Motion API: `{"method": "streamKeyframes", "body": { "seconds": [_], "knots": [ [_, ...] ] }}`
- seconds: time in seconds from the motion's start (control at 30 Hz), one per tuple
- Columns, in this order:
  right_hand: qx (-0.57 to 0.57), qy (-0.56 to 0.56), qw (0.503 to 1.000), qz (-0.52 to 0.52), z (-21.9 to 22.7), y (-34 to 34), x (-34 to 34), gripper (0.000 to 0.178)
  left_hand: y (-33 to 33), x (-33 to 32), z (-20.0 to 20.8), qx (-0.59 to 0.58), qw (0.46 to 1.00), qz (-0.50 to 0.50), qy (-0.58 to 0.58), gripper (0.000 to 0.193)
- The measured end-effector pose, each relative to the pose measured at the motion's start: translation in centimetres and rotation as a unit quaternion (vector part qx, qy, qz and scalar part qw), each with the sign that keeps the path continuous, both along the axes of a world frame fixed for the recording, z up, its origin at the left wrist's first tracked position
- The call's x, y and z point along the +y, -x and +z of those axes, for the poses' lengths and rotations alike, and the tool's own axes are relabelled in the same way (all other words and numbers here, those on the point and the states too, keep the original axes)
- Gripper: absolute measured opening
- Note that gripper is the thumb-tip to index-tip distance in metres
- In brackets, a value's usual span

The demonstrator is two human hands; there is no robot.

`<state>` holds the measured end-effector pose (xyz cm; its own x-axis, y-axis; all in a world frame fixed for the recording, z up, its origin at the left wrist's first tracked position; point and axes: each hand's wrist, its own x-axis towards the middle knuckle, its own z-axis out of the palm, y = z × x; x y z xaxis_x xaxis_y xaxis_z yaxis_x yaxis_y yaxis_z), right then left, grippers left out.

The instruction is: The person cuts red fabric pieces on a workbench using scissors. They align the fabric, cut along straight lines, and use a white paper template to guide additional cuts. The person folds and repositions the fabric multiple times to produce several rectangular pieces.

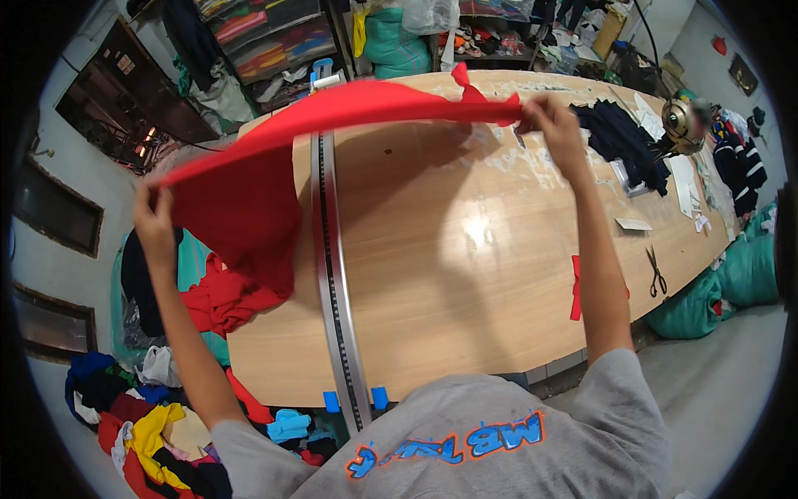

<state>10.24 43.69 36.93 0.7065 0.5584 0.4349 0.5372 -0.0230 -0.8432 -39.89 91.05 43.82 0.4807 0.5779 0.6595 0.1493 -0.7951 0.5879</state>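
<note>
A long sheet of red fabric (237, 187) is stretched in the air between my hands, above the far and left parts of the wooden table (449, 316). My left hand (154, 218) is closed on its left end, out past the table's left edge. The right end is pinched in my right hand (553, 129), raised over the far right of the table and slightly blurred. From the left part the fabric hangs down to a crumpled heap at the table's left edge. Its far edge looks ragged near my right hand.
A metal rail (332, 274) with a scale crosses the table from front to back. Black scissors (657, 273) and a narrow red strip (575, 287) lie at the right. Dark cloth (628, 141) and a lamp (683, 126) are farther back. Piled garments (158, 432) fill the lower left.
</note>
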Motion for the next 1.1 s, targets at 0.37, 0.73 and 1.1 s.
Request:
{"method": "streamKeyframes", "body": {
  "seconds": [0.37, 0.73, 1.1],
  "knots": [
    [-0.041, 0.169, 0.984, -0.032, -33.4, 11.1, -5.8, 0.017, 7.9, -13.1, -36.6, 0.279, 0.956, -0.015, 0.091, 0.014],
    [-0.091, 0.300, 0.950, 0.001, -34.4, 26.8, -18.4, 0.013, 17.2, -19.7, -36.3, 0.414, 0.906, -0.028, 0.088, 0.018],
    [0.015, 0.235, 0.969, -0.079, -32.8, 19.3, -19.3, 0.018, 2.3, -33.9, -37.4, 0.299, 0.951, -0.005, 0.078, 0.034]
  ]
}}
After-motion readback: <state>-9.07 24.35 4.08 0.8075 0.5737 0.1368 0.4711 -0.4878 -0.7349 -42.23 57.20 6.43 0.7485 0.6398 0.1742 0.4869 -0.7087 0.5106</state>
